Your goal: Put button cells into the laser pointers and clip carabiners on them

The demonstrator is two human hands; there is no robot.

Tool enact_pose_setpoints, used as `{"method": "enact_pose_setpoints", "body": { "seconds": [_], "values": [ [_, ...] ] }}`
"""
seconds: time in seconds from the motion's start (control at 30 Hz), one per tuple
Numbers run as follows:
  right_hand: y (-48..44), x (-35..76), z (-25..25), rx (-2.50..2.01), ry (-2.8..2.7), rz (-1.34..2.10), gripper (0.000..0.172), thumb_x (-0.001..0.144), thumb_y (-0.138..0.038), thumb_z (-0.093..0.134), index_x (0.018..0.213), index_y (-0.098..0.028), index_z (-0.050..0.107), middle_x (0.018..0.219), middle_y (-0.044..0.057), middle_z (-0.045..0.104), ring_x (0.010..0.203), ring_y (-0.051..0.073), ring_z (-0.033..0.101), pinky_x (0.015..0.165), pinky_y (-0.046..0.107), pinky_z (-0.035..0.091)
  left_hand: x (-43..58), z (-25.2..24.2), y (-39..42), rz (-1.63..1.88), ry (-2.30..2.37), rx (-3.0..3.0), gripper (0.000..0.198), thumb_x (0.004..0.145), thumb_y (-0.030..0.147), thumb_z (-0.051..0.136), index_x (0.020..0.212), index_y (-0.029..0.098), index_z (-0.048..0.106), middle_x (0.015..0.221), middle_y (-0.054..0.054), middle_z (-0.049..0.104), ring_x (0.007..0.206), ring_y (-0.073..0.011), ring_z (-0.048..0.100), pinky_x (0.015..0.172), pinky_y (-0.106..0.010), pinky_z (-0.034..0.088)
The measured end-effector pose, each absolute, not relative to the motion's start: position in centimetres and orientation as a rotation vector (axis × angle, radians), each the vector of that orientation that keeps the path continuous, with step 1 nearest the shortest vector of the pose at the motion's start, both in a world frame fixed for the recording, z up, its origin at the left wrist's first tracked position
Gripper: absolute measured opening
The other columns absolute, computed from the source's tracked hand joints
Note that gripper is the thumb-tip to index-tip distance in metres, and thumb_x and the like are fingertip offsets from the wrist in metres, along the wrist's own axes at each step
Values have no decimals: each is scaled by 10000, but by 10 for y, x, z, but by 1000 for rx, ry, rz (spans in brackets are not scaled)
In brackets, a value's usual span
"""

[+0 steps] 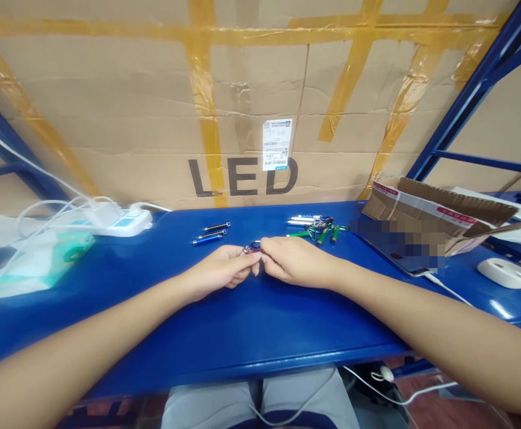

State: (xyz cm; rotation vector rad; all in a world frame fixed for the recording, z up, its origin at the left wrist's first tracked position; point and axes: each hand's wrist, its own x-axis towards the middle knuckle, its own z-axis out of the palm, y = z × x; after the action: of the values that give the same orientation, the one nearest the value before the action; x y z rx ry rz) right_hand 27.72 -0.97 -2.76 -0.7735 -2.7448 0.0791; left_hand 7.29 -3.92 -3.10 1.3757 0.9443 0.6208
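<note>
My left hand (222, 266) and my right hand (293, 260) meet over the middle of the blue table, both with fingers pinched closed. Between the fingertips shows a small metal piece with a ring and a bit of red (255, 250); fingers hide most of it. Beyond the left hand lie two black sticks (217, 227) and a blue stick (208, 239), slim with metal ends. Behind the right hand is a loose group of silver sticks (303, 220) and green sticks (325, 234), with small clasps among them.
An open cardboard box (421, 208) stands at the right, with a dark phone (389, 247) on a cable before it. A white oval device (507, 273) sits farther right. At the left are a white power strip (128, 223) and a green-and-white packet (41, 265). A large carton (153, 119) rises behind.
</note>
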Motion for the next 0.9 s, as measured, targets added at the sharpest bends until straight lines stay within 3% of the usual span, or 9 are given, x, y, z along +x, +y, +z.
{"method": "enact_pose_setpoints", "body": {
  "seconds": [0.17,0.27,0.5,0.9],
  "values": [
    [-5,279,-29,-857,-2567,123,218,988,-323,341,793,-226,345,732,25,543,610,152,455,579,276,312,74,-27,-45,558,948,1657,320,864,474,662,887,155,644,665,45,451,545,-69,368,484,-210,278],
    [-3,281,-28,-906,-2407,145,210,977,-305,322,781,-237,290,691,-2,485,580,139,421,572,270,305,77,-27,-49,561,873,1512,303,884,433,653,1057,188,607,718,52,450,531,-52,338,472,-199,248],
    [-9,281,-24,-787,-2379,164,206,981,-316,305,792,-243,265,684,-11,454,572,136,391,569,273,303,85,-26,-56,711,666,1182,229,933,350,615,863,157,513,711,20,530,487,-28,296,451,-189,203],
    [-11,278,-25,-798,-2437,153,194,984,-312,293,805,-244,266,695,5,477,577,146,412,568,276,328,87,-23,-55,808,615,1073,124,1005,251,485,932,154,514,672,15,543,467,-27,295,465,-171,220]
  ]
}}
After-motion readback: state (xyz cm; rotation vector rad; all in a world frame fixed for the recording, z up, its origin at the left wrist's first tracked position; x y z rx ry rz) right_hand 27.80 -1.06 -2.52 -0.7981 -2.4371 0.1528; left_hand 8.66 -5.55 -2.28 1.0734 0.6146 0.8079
